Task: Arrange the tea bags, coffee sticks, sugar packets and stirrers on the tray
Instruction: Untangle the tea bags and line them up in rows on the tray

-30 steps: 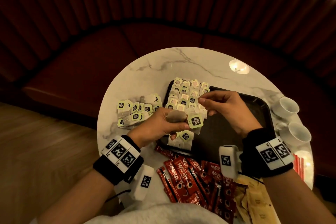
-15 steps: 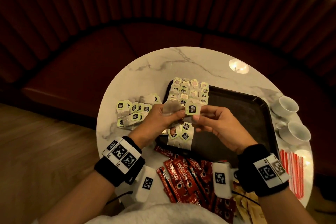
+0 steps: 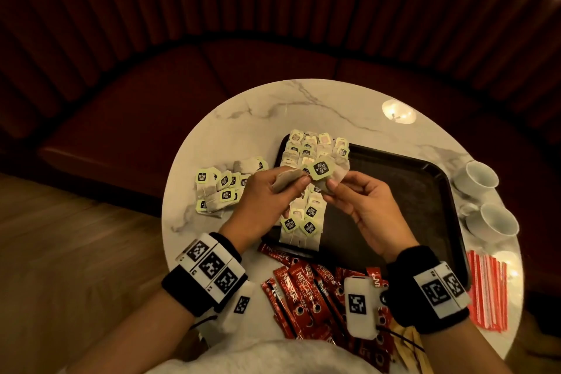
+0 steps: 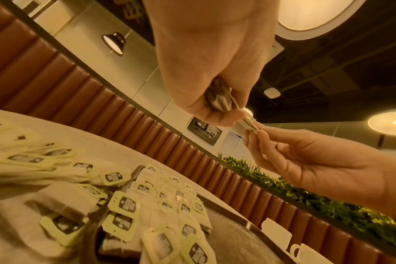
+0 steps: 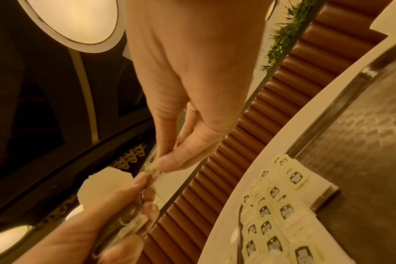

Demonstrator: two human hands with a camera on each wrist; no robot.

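Thin paper tea bags (image 3: pixel 288 181) are held above the left part of the black tray (image 3: pixel 394 206), in the middle of the head view. A small bunch of them is gripped by the curled fingers of the left hand (image 3: pixel 267 194). One bag with a green tag (image 3: pixel 321 168) is pinched between thumb and fingertips of the right hand (image 3: pixel 361 206); both hands are closed on paper and neither is free.

The strings can be tangled in the bunch, so more than one bag may be pulled out, or the paper may be torn if it is pulled hard. If the bag is dropped, the neat rows (image 3: pixel 312 149) already laid on the tray can be disturbed.

A loose pile of tea bags (image 3: pixel 221 188) is waiting on the marble table (image 3: pixel 258 118) to the left, coffee sticks (image 3: pixel 303 285) at the bottom, and striped stirrers (image 3: pixel 485 291) at the lower right. Sugar packets cannot be made out clearly.
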